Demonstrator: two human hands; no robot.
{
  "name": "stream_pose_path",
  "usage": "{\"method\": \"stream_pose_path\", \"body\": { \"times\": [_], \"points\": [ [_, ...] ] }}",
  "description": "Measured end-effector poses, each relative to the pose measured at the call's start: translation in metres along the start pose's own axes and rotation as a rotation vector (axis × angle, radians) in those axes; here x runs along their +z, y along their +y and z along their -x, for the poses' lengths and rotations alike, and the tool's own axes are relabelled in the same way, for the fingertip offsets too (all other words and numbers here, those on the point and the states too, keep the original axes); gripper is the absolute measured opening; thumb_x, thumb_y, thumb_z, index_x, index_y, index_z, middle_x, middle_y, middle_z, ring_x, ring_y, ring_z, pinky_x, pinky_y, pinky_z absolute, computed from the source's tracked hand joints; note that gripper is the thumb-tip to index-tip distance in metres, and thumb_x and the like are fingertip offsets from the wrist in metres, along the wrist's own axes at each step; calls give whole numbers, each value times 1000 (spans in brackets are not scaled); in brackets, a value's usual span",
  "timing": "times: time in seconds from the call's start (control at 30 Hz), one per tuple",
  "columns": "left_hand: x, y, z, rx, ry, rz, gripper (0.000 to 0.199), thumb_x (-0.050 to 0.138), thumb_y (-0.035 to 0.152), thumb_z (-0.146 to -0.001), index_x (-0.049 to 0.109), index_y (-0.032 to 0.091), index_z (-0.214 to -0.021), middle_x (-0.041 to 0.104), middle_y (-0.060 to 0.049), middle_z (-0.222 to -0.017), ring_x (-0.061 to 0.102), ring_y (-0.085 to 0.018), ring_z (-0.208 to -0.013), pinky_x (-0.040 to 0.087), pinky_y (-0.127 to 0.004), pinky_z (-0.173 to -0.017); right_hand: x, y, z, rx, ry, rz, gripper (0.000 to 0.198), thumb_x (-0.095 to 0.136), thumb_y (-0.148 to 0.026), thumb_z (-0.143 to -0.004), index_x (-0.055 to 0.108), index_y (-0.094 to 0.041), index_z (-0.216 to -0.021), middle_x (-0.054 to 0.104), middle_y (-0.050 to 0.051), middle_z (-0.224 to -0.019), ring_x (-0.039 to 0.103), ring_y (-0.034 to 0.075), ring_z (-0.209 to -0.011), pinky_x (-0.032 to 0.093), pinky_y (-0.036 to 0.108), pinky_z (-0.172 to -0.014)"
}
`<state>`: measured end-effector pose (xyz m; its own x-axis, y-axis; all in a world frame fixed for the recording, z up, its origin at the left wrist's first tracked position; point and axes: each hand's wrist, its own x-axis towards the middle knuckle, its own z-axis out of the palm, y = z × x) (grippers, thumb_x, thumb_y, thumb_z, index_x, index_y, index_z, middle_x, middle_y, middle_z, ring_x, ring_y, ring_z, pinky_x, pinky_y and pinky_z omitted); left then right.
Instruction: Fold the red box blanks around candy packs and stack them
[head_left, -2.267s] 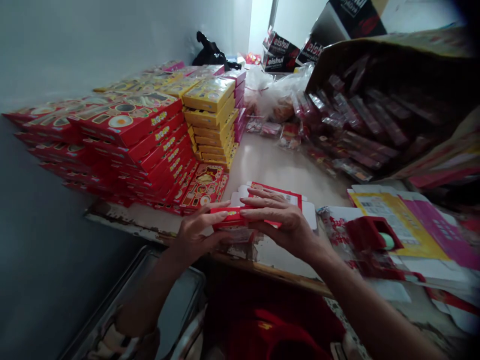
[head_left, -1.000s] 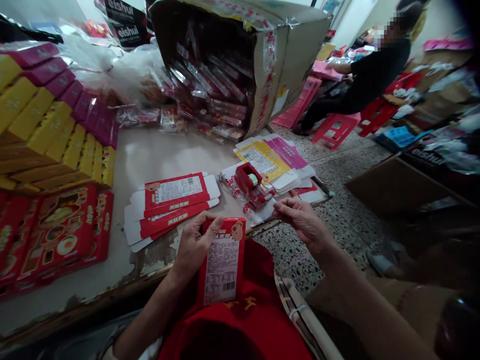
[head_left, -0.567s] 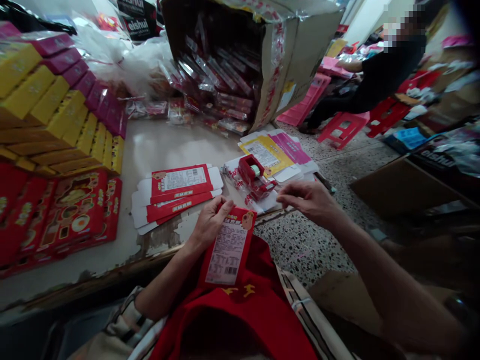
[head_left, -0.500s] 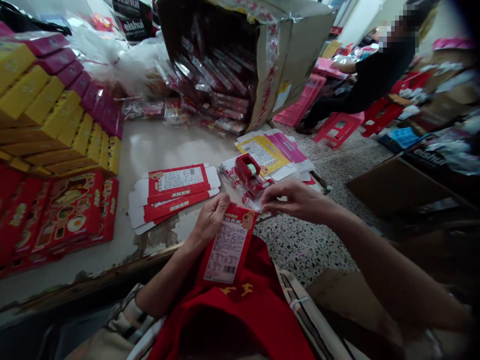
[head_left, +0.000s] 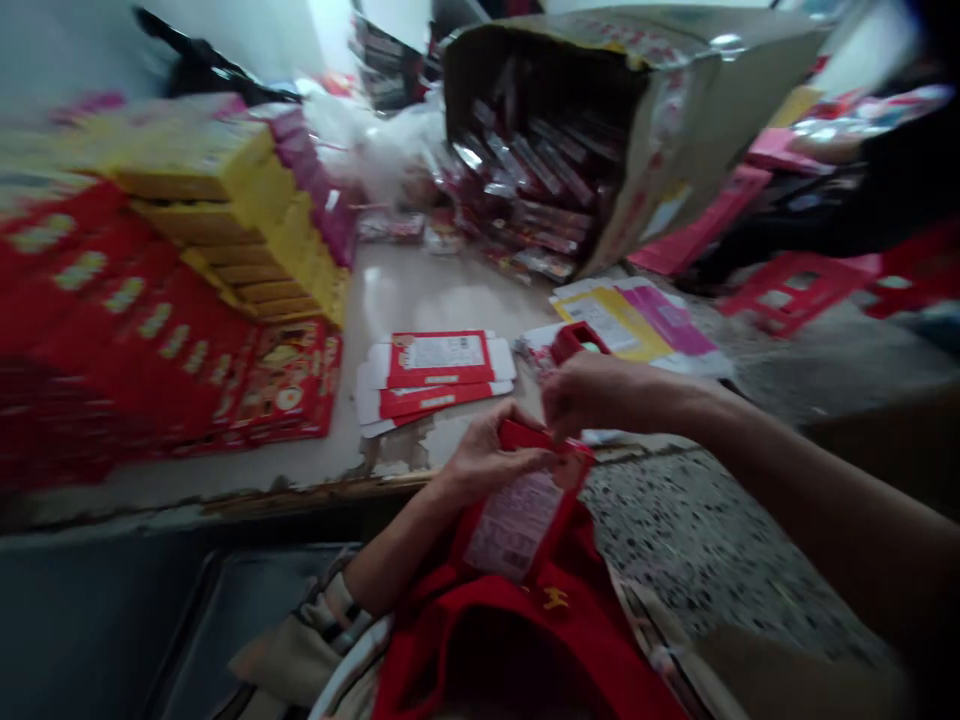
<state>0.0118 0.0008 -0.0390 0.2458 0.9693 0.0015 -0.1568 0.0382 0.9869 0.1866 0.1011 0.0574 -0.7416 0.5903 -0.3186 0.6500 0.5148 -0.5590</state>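
A red cardboard box (head_left: 517, 520) with a pale printed panel rests tilted against my lap. My left hand (head_left: 487, 455) is closed on its upper end, the thumb lying across the printed face. At that same upper end, my right hand (head_left: 589, 395) is closed with curled fingers touching or almost touching the box's top edge. What those fingers pinch is hidden. Just behind the right hand stands a red tape dispenser (head_left: 576, 340), partly covered by it. Flat red-and-white cartons (head_left: 439, 357) lie stacked on the table to the left of the dispenser.
Stacked red boxes (head_left: 142, 320) and yellow boxes (head_left: 247, 220) fill the table's left side. A large cardboard carton (head_left: 690, 150) lies open at the back, full of wrapped packets (head_left: 555, 165). Yellow and purple flat cartons (head_left: 667, 320) lie at right. Pink stools (head_left: 787, 290) stand beyond.
My right hand has moved from beside the tape dispenser to the box's upper end. My left thumb now lies across the box. The view has swung left.
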Motion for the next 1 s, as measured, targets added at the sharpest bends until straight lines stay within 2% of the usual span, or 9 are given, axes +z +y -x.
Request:
{"method": "stream_pose_path", "body": {
  "times": [0.13,0.23,0.43,0.57,0.67,0.73,0.83,0.93,1.0],
  "points": [
    [-17,9,19,-9,-86,73,59,97,39,-61,59,18,-101,66,-1,-87,57,-10,-64,47,-22,-59,36,17,-8,63,-122,-715,47,95,-43,-63,62,-23,-91,56,-6,-57,45,11,-50,27,24,-46],
    [-37,45,44,122,-56,-78,60,98,36,-60,62,19,-105,71,-5,-96,65,-14,-72,53,-24,-63,63,16,-10,148,-188,-925,54,81,-68,-73,58,-23,-91,58,-4,-56,40,10,-45,23,24,-47],
    [-103,140,112,609,324,-1098,36,75,16,-89,71,30,-122,78,-3,-114,72,-21,-108,54,-36,-102,69,10,-3,143,31,-969,55,76,-73,-76,61,-24,-96,67,2,-65,53,16,-55,40,28,-54],
    [-184,104,129,624,796,-1535,32,72,15,-86,74,27,-116,76,-6,-112,69,-25,-109,52,-40,-103,93,17,-18,126,53,-943,53,77,-72,-75,62,-23,-85,66,2,-65,51,15,-56,40,28,-54],
    [-227,52,136,355,885,-1590,29,63,14,-89,75,24,-113,75,-9,-111,68,-28,-108,53,-43,-100,117,20,-29,101,-24,-948,50,76,-70,-79,65,-22,-89,68,3,-69,55,16,-60,41,29,-57],
    [-230,28,140,224,898,-1603,35,60,13,-90,72,23,-121,73,-11,-117,67,-30,-111,51,-45,-102,124,20,-31,94,-40,-965,48,75,-68,-81,66,-22,-90,69,2,-70,57,16,-61,42,28,-58],
    [-201,16,132,290,879,-1614,37,61,14,-92,70,23,-126,72,-11,-121,65,-30,-112,48,-45,-106,120,21,-33,111,47,-983,50,77,-68,-78,65,-20,-87,68,2,-67,56,15,-60,42,28,-59],
    [-163,19,83,385,657,-1550,33,64,14,-92,71,26,-123,72,-8,-122,64,-27,-118,45,-41,-111,115,24,-45,122,159,-1010,49,80,-65,-77,66,-18,-85,69,2,-71,55,14,-62,43,28,-61],
    [-150,22,25,238,442,-1520,41,72,22,-90,67,26,-130,67,-10,-133,57,-29,-130,41,-42,-115,117,25,-57,154,280,-1072,49,85,-62,-72,67,-19,-87,69,2,-77,57,14,-65,43,27,-61]
  ]
}}
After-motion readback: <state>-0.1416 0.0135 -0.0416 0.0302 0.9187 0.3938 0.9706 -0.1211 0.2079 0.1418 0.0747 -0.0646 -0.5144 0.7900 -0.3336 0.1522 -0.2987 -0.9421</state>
